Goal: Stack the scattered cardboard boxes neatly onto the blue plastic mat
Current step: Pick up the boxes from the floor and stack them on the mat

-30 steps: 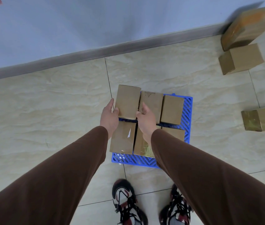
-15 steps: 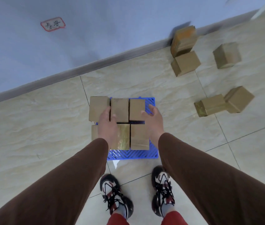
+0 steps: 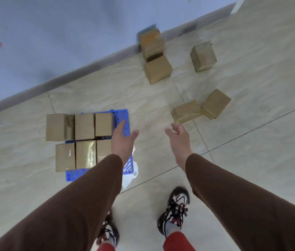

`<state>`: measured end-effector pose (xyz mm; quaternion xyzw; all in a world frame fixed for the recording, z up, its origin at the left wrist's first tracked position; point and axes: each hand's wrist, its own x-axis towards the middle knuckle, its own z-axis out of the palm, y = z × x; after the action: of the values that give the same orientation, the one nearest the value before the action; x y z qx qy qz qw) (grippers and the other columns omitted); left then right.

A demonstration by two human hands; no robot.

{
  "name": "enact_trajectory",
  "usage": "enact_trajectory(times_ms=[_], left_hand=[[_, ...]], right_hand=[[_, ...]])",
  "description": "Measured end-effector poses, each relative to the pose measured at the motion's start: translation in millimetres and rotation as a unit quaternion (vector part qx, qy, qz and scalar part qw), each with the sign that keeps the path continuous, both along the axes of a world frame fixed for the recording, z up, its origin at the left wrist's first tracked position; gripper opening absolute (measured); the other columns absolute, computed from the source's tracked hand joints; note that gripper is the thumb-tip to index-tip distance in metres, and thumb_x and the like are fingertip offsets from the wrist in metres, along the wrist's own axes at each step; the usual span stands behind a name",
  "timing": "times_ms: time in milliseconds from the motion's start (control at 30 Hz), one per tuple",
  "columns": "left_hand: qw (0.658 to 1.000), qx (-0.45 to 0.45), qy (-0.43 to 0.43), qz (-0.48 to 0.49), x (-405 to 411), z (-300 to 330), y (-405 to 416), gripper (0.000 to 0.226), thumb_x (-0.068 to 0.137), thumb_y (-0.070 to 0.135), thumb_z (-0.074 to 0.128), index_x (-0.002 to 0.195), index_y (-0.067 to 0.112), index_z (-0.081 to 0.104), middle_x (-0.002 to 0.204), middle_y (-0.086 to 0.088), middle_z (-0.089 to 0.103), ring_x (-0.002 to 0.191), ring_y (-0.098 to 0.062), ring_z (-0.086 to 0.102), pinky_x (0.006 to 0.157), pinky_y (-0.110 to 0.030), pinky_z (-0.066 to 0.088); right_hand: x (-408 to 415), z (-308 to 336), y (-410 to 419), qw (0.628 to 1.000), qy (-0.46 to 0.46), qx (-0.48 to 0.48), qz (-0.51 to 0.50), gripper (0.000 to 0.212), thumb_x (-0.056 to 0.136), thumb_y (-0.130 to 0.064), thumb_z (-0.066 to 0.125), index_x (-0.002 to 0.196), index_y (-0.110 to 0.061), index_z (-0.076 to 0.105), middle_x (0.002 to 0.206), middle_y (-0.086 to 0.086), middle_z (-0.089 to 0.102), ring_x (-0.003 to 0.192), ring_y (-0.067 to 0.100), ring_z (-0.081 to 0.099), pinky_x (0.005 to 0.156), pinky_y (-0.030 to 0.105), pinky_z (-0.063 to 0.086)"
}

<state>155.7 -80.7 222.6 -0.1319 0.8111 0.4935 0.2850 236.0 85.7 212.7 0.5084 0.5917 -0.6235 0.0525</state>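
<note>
Six brown cardboard boxes (image 3: 84, 126) crowd the blue plastic lattice mat (image 3: 125, 122) on the beige marbled tile floor (image 3: 251, 151) beside a pale blue wall (image 3: 52, 33); the left hand (image 3: 123, 138) and right hand (image 3: 178, 140) hover empty, fingers spread apart.

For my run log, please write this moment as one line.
left hand: open, empty | right hand: open, empty | blue plastic mat: six brown cardboard boxes on it | loose brown cardboard boxes: five on floor
</note>
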Motion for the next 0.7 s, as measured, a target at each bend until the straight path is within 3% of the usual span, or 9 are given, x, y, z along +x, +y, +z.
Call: enact_trajectory(times_ms=[200,467,533,600,667,700], left_hand=[[0.999,-0.014,-0.017,-0.024,12.1,-8.2,74.1,0.065,0.094,0.029,0.068,0.152,0.020,0.040,0.158,0.001,0.038,0.148,-0.015,0.033,0.122,-0.042,0.028],[0.994,-0.058,-0.016,-0.093,-11.7,-33.6,139.3,0.059,0.095,0.033,0.065,0.150,0.023,0.044,0.154,-0.002,0.045,0.141,-0.019,0.042,0.117,-0.044,0.035],[0.992,-0.070,-0.012,-0.108,-18.2,-41.8,157.1,0.057,0.097,0.032,0.063,0.149,0.020,0.045,0.152,-0.004,0.046,0.140,-0.020,0.043,0.117,-0.043,0.035],[0.988,-0.084,-0.008,-0.133,-23.5,-50.8,176.9,0.055,0.098,0.031,0.061,0.149,0.019,0.045,0.152,-0.005,0.047,0.140,-0.019,0.043,0.117,-0.041,0.034],[0.982,-0.096,-0.006,-0.160,-29.9,-61.7,197.0,0.054,0.100,0.031,0.058,0.151,0.018,0.044,0.153,-0.005,0.046,0.142,-0.019,0.042,0.119,-0.039,0.032],[0.979,-0.106,-0.002,-0.174,-34.8,-68.2,206.4,0.054,0.101,0.031,0.056,0.151,0.017,0.043,0.154,-0.005,0.045,0.143,-0.020,0.041,0.119,-0.038,0.031]], right_hand=[[4.7,0.5,73.6,1.000,-0.014,0.000,-0.013,0.043,0.092,-0.033,0.065,0.133,-0.022,0.057,0.131,-0.006,0.056,0.119,0.012,0.052,0.094,0.029,0.037],[-6.7,-20.5,131.0,0.998,-0.035,-0.034,-0.037,0.043,0.095,-0.030,0.059,0.137,-0.022,0.055,0.134,-0.005,0.058,0.124,0.014,0.053,0.098,0.030,0.039],[-5.1,-29.3,147.3,0.997,-0.042,-0.042,-0.047,0.041,0.096,-0.029,0.056,0.136,-0.023,0.055,0.134,-0.006,0.059,0.116,0.011,0.056,0.092,0.026,0.040],[-0.1,-39.4,164.0,0.995,-0.056,-0.058,-0.066,0.040,0.096,-0.026,0.053,0.136,-0.025,0.055,0.121,-0.009,0.063,0.100,0.004,0.059,0.076,0.021,0.042],[4.9,-52.3,182.8,0.990,-0.076,-0.083,-0.085,0.035,0.098,-0.026,0.050,0.132,-0.027,0.056,0.109,-0.012,0.062,0.100,-0.003,0.055,0.067,0.017,0.040],[5.6,-59.1,193.2,0.987,-0.091,-0.094,-0.088,0.032,0.099,-0.026,0.048,0.129,-0.026,0.057,0.110,-0.009,0.062,0.102,0.001,0.056,0.068,0.018,0.038]])
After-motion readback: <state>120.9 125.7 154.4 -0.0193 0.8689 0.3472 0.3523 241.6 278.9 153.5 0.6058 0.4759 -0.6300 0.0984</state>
